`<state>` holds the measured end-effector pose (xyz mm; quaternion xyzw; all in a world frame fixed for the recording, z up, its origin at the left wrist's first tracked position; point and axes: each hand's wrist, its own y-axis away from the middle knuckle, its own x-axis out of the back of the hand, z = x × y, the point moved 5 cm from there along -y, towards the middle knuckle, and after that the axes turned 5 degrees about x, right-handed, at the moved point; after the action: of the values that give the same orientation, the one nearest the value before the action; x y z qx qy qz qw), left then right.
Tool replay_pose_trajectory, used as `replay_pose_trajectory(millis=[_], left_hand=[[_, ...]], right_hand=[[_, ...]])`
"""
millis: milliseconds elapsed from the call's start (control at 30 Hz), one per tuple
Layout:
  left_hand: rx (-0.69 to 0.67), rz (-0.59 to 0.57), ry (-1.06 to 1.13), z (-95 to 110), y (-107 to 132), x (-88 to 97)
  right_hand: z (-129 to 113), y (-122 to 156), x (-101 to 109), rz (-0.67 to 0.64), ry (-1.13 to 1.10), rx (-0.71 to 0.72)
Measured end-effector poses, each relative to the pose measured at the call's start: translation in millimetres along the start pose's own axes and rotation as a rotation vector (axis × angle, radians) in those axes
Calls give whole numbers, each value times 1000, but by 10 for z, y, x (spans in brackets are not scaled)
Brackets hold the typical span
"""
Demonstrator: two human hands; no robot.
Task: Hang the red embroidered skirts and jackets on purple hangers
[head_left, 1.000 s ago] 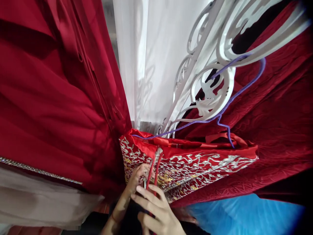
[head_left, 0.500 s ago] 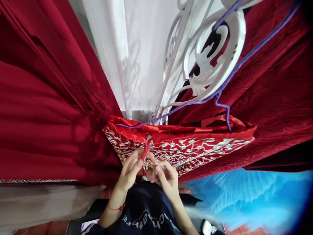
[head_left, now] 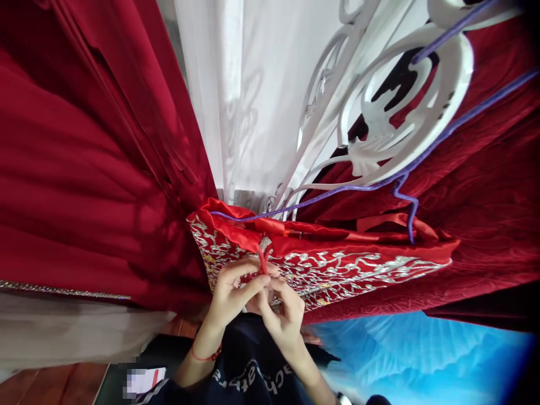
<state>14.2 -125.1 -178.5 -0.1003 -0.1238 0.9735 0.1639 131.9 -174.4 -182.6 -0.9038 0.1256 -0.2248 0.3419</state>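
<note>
A red embroidered cloth (head_left: pixel 329 256) with silver vine patterns and a satin edge hangs in front of me. From its upper edge a red cord (head_left: pixel 262 260) comes down. My left hand (head_left: pixel 236 289) pinches this cord between thumb and fingers; a thin red bracelet (head_left: pixel 205 355) circles that wrist. Close beside it, my right hand (head_left: pixel 283 309) has thumb and fingertips pressed together, meeting the left fingertips below the cord. Whatever lies between the right fingertips is hidden.
Purple cords (head_left: pixel 373 183) run from the cloth's satin edge past a white scrollwork frame (head_left: pixel 411 107). Dark red drapes (head_left: pixel 84 185) hang at left, with more red fabric (head_left: pixel 489 169) at right. Blue fabric (head_left: pixel 426 354) lies lower right. A phone-like object (head_left: pixel 145 381) rests lower left.
The right hand's fingertips have come up to the left thumb by the cord. The view has shifted, so cloth and frame appear further right.
</note>
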Motion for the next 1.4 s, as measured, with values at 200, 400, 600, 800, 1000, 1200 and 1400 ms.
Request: replay_pose_trajectory(millis=[200, 400, 600, 800, 1000, 1200, 1400], left_hand=[[-184, 271, -393, 285, 7, 54], [-273, 366, -628, 436, 25, 16], [-160, 373, -576, 384, 105, 89], [-143, 363, -592, 407, 107, 60], [-155, 488, -613, 383, 150, 157], [-185, 618, -667, 386, 260, 195], [53, 621, -413, 104, 359, 43]], right_hand=[[-13, 7, 2, -65, -28, 79], [107, -1, -66, -48, 6, 79], [137, -80, -175, -221, -81, 171], [151, -106, -66, -246, 28, 289], [148, -236, 189, -207, -48, 154], [-42, -455, 83, -202, -367, 15], [30, -319, -149, 49, -857, -357]])
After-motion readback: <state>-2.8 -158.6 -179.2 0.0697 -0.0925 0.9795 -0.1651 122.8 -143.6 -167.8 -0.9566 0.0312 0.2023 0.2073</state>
